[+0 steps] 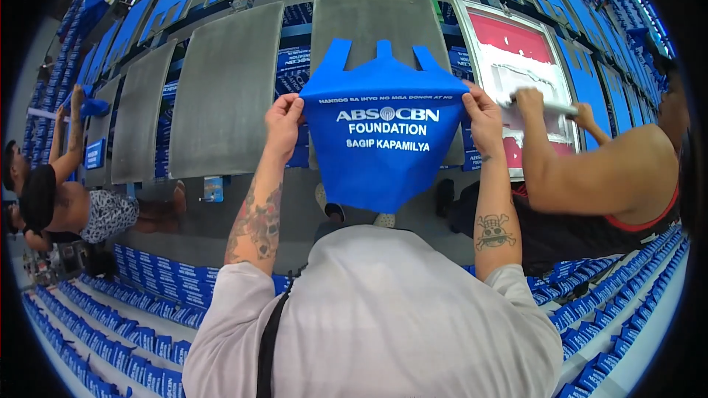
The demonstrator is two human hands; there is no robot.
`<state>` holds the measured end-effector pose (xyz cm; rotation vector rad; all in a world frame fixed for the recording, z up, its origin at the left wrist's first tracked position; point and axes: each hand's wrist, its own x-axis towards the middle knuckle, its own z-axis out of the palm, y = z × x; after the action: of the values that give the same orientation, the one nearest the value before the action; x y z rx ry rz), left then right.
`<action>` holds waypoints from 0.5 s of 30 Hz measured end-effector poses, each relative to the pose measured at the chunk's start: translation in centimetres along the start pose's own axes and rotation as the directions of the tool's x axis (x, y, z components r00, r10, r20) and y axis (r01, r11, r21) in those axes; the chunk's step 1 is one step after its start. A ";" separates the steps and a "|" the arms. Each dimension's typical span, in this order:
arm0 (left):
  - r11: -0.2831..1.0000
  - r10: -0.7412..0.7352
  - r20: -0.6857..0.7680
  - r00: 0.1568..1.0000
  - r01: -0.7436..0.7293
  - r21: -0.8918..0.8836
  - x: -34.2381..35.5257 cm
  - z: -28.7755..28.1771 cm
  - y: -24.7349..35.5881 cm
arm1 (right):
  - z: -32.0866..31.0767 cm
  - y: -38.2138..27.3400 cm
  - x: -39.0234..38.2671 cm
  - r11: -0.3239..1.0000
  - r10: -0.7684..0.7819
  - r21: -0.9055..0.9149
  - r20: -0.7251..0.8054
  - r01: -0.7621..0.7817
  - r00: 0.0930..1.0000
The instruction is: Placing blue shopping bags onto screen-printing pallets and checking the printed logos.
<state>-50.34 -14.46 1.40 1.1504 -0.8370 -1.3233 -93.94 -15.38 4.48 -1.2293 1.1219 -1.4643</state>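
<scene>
Head view, taken around the blue bag [380,140]: non-woven fabric, matte, white print, tabbed top edge, tapering to a point below; it hangs between both hands, long axis vertical, over a grey flat platen [372,29]; left hand [283,121] pinches the bag's left upper edge, fingers pressed together; right hand [483,119] pinches its right upper edge likewise; both equally near; right of the bag, a co-worker's hands pull a squeegee [542,105] across a red-framed screen [516,59]; left of the bag, more grey platens [225,88]; below it, rows of blue bags [147,287].
</scene>
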 end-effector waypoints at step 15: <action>0.816 0.552 0.167 0.817 -0.570 0.090 1.2 1.0 14.1 | 5.8 -11.5 5.9 0.943 -0.268 -0.144 0.199 0.299 0.943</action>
<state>-47.09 -17.32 14.95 0.8203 -1.2712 -0.8573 -89.71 -19.48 17.37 -1.6674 0.9961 -1.4550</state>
